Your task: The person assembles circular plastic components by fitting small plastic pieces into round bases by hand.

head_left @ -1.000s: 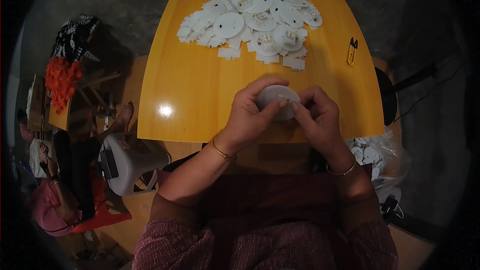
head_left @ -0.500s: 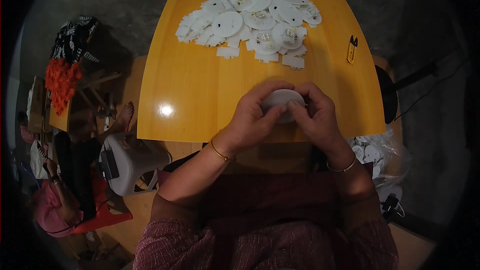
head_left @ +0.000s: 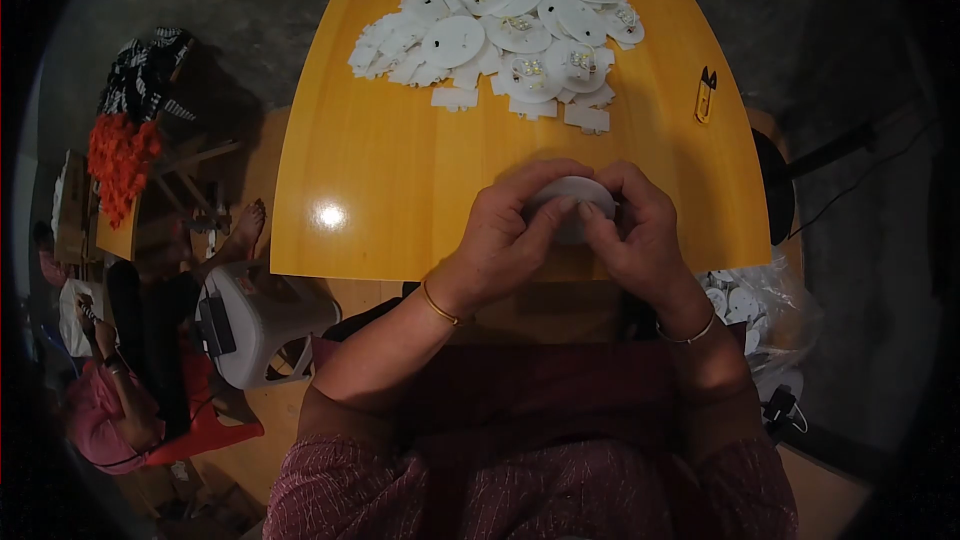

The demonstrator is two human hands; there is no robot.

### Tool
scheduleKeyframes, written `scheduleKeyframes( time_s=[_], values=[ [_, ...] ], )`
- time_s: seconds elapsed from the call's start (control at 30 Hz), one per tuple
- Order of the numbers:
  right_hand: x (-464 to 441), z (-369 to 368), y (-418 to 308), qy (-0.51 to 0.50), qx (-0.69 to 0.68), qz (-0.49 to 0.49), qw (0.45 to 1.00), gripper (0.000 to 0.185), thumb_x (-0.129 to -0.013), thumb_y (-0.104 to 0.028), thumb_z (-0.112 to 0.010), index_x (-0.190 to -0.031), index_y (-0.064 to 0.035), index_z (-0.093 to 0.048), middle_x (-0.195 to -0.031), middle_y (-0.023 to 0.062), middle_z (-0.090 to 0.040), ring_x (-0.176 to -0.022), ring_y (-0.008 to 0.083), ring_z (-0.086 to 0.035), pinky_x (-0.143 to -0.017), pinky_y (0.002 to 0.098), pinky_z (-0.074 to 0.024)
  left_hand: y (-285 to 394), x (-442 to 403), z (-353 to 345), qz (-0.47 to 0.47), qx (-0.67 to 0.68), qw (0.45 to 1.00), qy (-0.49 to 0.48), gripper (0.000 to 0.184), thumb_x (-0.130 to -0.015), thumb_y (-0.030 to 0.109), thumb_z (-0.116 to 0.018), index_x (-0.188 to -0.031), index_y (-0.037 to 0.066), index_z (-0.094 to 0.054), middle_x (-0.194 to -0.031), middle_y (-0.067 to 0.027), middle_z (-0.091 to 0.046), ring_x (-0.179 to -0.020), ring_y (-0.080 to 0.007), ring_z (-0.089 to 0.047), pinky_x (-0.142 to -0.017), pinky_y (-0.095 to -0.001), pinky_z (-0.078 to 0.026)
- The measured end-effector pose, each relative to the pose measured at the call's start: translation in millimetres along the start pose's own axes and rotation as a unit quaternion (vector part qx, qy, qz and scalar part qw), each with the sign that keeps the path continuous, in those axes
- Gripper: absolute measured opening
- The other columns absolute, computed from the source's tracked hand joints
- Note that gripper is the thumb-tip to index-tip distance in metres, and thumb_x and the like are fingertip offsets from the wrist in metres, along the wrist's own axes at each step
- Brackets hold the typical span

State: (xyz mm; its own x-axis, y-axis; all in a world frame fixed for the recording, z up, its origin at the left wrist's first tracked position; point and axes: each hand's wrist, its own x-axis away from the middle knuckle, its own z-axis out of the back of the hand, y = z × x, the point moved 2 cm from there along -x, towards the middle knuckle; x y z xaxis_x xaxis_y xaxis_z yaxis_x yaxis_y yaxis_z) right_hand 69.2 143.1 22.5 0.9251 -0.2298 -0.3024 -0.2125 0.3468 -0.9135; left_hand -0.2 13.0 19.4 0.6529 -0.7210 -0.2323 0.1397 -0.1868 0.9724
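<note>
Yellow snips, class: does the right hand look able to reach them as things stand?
Probably yes: only bare table lies between the right hand and the snips, though that hand holds a white disc.

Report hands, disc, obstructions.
Left hand and right hand gripping disc, thumbs on its face. Disc over table, toward near edge. Pile and snips apart from hands; no visible obstruction.

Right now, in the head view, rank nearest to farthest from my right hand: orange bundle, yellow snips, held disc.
1. Held disc, touching your right hand.
2. Yellow snips, right side of the table.
3. Orange bundle, far left.
</note>
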Motion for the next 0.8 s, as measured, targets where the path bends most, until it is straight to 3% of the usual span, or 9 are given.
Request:
scheduleKeyframes(
  time_s=[0.33,0.43,0.5,0.53,0.8],
  values=[
    [3,-3,-1,0.023,0.101,-0.004,0.995,0.012,-0.072,-0.002,-0.058,-0.08,-0.002,-0.049,-0.068,0.0102,-0.051,-0.057,0.0173,-0.053,-0.051,0.027,-0.0432,-5,2,-2,0.002,-0.029,0.999,0.041,0.026,-0.081,-0.005,-0.05,-0.107,0.0,-0.054,-0.095,-0.0049,-0.058,-0.089,-0.0095,-0.053,-0.079,-0.0223,-0.043],
    [5,-5,1,0.038,0.055,-0.014,0.998,0.01,-0.076,-0.003,-0.058,-0.08,-0.0025,-0.049,-0.069,0.0072,-0.052,-0.06,0.0128,-0.052,-0.051,0.0249,-0.0425,-1,1,-4,0.002,0.02,0.999,0.05,0.03,-0.082,-0.003,-0.052,-0.112,0.001,-0.051,-0.099,-0.0051,-0.057,-0.092,-0.0101,-0.053,-0.081,-0.0234,-0.043],
    [6,-6,8,0.084,-0.11,-0.004,0.99,0.01,-0.081,-0.005,-0.057,-0.084,-0.0024,-0.048,-0.072,0.0032,-0.052,-0.065,0.0077,-0.05,-0.053,0.023,-0.0426,0,1,-8,0.017,0.081,0.995,0.06,0.032,-0.082,-0.002,-0.053,-0.114,0.001,-0.05,-0.101,-0.005,-0.056,-0.093,-0.0104,-0.052,-0.082,-0.0241,-0.043],
    [6,-5,8,0.084,-0.109,-0.003,0.99,0.01,-0.081,-0.005,-0.057,-0.084,-0.0024,-0.048,-0.072,0.0032,-0.052,-0.065,0.0077,-0.05,-0.053,0.023,-0.0426,-1,1,-9,0.031,0.141,0.987,0.068,0.033,-0.082,0.0,-0.054,-0.115,0.001,-0.049,-0.102,-0.0048,-0.055,-0.094,-0.0108,-0.052,-0.083,-0.0247,-0.043],
    [0,2,3,0.039,-0.135,-0.038,0.989,0.011,-0.082,-0.005,-0.056,-0.087,-0.0019,-0.046,-0.076,0.0019,-0.052,-0.07,0.0052,-0.05,-0.057,0.0195,-0.0448,-7,-2,3,0.048,0.084,0.995,0.007,0.033,-0.083,0.005,-0.056,-0.115,0.001,-0.049,-0.102,-0.0044,-0.056,-0.093,-0.0103,-0.052,-0.083,-0.0245,-0.043]
  ],
)
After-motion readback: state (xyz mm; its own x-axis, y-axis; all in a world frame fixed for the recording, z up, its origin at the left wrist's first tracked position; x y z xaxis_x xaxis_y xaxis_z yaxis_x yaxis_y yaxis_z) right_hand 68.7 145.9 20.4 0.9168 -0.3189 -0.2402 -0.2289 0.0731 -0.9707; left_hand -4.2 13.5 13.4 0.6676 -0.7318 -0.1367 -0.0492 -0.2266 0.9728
